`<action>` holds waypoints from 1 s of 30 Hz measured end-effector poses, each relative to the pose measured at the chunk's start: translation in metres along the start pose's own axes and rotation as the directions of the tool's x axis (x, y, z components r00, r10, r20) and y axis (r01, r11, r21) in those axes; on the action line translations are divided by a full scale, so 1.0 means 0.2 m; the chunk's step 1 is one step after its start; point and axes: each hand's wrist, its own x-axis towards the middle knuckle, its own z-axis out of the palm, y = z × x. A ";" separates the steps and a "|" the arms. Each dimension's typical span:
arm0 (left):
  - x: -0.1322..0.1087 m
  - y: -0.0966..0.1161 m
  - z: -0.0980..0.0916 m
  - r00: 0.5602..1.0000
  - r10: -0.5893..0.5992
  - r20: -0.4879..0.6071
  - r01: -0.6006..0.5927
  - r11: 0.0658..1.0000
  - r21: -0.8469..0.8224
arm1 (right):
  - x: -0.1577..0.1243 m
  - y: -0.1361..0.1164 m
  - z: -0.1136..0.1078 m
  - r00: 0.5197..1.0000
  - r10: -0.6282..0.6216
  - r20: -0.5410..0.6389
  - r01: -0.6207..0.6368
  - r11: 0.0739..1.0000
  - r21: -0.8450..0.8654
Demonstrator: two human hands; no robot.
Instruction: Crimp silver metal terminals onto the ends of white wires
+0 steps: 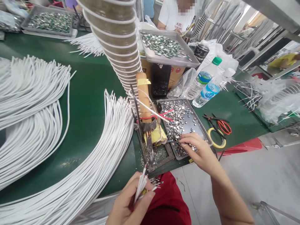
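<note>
My left hand (134, 200) is closed around a small bunch of white cables (141, 184) with reddish wire tips, low in front of the bench edge. My right hand (199, 151) is over the near part of a metal tray (201, 125), its fingers stretched and apart at a pile of small metal connectors (174, 125). Whether a connector lies under the fingertips is hard to see. Between the hands stands a soldering iron (146, 115) with a wooden handle, fixed tip down on a dirty metal stand (161, 161).
A ribbed extraction hose (114, 34) hangs above the iron. Thick bundles of white cable (100, 150) cover the left. Behind are a tray of green circuit boards (168, 59) and water bottles (206, 90). Pliers (215, 123) and a yellow tape roll (217, 145) lie right. A person (173, 15) sits opposite.
</note>
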 end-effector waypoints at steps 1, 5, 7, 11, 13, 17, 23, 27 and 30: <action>0.00 0.00 0.00 1.000 0.001 -0.005 -0.001 1.000 0.004 | 0.00 0.00 0.02 1.000 0.003 -0.016 -0.003 0.999 -0.039; 0.01 0.02 0.00 1.000 -0.027 0.003 0.027 1.000 0.014 | 0.01 0.04 0.08 0.996 0.019 -0.083 -0.029 0.992 -0.119; 0.01 0.03 0.01 0.999 -0.047 0.004 0.047 0.999 0.013 | 0.01 0.05 0.10 0.993 0.021 -0.118 -0.034 0.993 -0.111; 0.02 0.05 0.03 0.996 -0.092 -0.013 0.092 0.996 -0.013 | -0.03 0.01 0.11 0.976 0.050 -0.212 -0.066 0.996 -0.068; 0.03 0.07 0.04 0.996 -0.086 0.004 0.086 0.996 -0.029 | -0.07 -0.05 0.12 0.968 0.064 -0.241 -0.064 0.998 0.007; 0.06 0.11 0.03 0.996 -0.087 0.025 0.088 0.996 -0.035 | -0.16 -0.18 0.16 0.981 -0.026 -0.191 0.062 0.981 0.186; 0.07 0.12 0.02 0.995 -0.102 -0.007 0.101 0.991 -0.085 | -0.19 -0.33 0.26 0.988 -0.121 -0.098 0.147 0.933 0.329; 0.07 0.13 0.02 0.991 -0.127 0.032 0.130 0.980 -0.150 | -0.17 -0.37 0.29 0.976 -0.181 -0.123 0.210 0.934 0.288; 0.08 0.14 0.02 0.988 -0.130 0.082 0.145 0.966 -0.212 | -0.17 -0.37 0.30 0.972 -0.204 -0.120 0.230 0.932 0.280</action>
